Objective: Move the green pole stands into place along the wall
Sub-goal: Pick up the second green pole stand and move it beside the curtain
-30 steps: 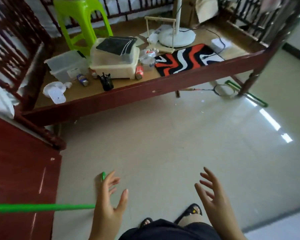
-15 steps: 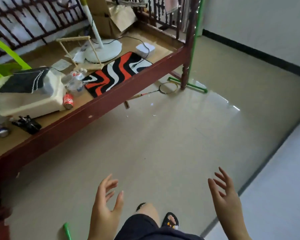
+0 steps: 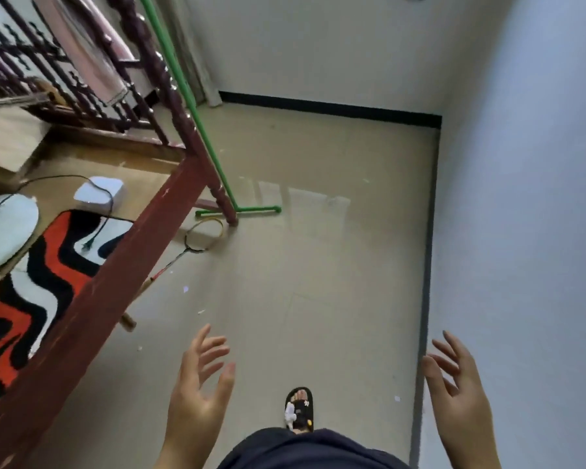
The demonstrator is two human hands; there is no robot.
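A green pole stand (image 3: 197, 116) stands ahead, its long pole running up beside the corner post of the red wooden bed frame (image 3: 115, 265). Its T-shaped green foot (image 3: 257, 209) rests on the tiled floor by the bedpost. My left hand (image 3: 200, 384) is low in the middle, fingers spread and holding nothing. My right hand (image 3: 460, 390) is low at the right beside the white wall (image 3: 521, 231), fingers apart and holding nothing. Both hands are far from the stand.
A badminton racket (image 3: 197, 242) lies on the floor, half under the bed. On the bed platform are a red, black and white mat (image 3: 41, 282), a white fan base (image 3: 4, 228) and a small white box (image 3: 99, 192). My sandalled foot (image 3: 298, 411) steps forward.
The view has swung right, away from the bed toward the wall. The green pole lying by my left hand has left view, and the standing green pole is closer and more central.
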